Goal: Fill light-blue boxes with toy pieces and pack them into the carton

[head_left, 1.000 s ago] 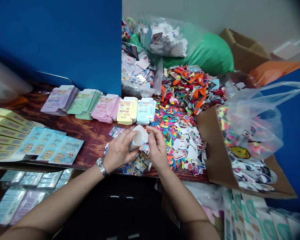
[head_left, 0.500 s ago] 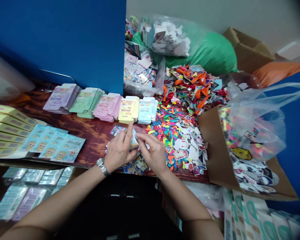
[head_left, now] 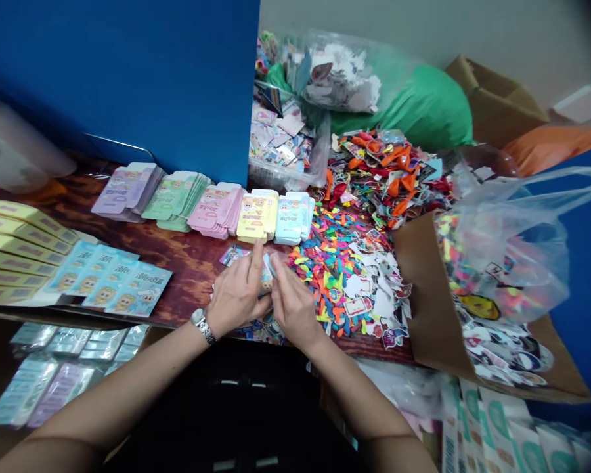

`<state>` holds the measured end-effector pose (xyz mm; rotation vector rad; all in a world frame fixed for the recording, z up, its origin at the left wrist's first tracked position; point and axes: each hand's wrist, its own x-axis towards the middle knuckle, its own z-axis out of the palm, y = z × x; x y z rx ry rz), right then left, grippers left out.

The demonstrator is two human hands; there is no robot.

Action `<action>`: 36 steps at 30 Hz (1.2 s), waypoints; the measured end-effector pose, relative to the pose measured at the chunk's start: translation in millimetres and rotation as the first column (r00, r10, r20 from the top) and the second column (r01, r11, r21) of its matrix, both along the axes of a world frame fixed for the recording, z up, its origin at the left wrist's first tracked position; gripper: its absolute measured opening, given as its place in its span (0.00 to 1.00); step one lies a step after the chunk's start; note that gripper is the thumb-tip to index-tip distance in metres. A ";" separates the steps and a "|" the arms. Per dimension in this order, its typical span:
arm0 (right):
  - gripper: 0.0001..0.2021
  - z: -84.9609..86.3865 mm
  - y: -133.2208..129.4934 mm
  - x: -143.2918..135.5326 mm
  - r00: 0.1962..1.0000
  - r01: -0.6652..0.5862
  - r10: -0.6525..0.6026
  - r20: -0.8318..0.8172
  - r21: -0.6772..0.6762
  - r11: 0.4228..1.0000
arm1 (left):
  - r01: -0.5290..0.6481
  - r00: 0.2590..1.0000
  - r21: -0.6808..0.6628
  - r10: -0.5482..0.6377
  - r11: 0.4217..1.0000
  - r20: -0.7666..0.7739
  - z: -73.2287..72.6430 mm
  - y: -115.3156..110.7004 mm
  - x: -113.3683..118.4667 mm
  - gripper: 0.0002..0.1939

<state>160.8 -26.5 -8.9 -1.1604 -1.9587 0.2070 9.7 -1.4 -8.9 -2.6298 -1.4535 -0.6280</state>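
Note:
A small light-blue printed box (head_left: 266,274) is held between my two hands over the table, mostly covered by the fingers. My left hand (head_left: 236,290), with a watch at its wrist, is closed on its left side, index finger pointing forward along it. My right hand (head_left: 295,307) pinches its upper right end with thumb and fingers. Under and around the hands lie printed cards (head_left: 234,255), partly hidden. Just beyond stand stacks of flat cartons: blue (head_left: 289,223), yellow (head_left: 253,223), pink (head_left: 211,213), green (head_left: 170,200) and purple (head_left: 123,190).
Right of my hands spread colourful balloons (head_left: 325,263) and white-backed stickers (head_left: 372,282). A cardboard box (head_left: 418,289) with a plastic bag (head_left: 532,249) borders them. At left lie blue packets (head_left: 142,289) beside yellow boxes (head_left: 22,253). A blue partition (head_left: 128,79) rises behind.
My right hand has turned slightly inward, its fingers closing lower over the end of the light-blue box. My left hand stays nearly the same. The whole view has shifted slightly.

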 end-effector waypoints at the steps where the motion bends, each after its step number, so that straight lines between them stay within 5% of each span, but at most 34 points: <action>1: 0.32 -0.7 -1.0 -1.7 1.000 0.002 -0.002 0.005 0.009 1.000 | 0.000 1.000 -0.001 0.000 1.000 -0.005 0.2 -0.1 0.0 0.48; 10: 0.30 1.8 -4.5 0.3 0.982 -0.056 0.017 -0.186 -0.206 0.977 | 0.003 0.999 0.043 -0.005 0.999 0.041 -1.2 2.6 -4.4 0.47; 19: 0.17 9.3 6.9 11.7 0.911 -0.132 -0.081 -0.404 -0.472 0.872 | 0.015 0.996 0.125 -0.025 0.992 0.080 -6.4 1.3 -6.8 0.51; 23: 0.17 10.6 7.7 13.9 0.936 -0.058 -0.090 -0.340 -0.402 0.914 | -0.003 0.992 0.118 -0.012 0.993 0.124 -10.1 2.1 -9.9 0.51; 30: 0.19 7.7 2.1 12.4 0.998 0.060 -0.060 0.008 -0.018 0.998 | 0.059 0.982 0.100 -0.076 0.993 0.173 -10.0 0.3 -11.4 0.46; 36: 0.16 18.2 5.4 16.6 0.991 -0.108 0.090 -0.095 -0.208 0.972 | 0.067 0.980 0.071 -0.079 0.995 0.183 -8.0 -2.6 -11.4 0.45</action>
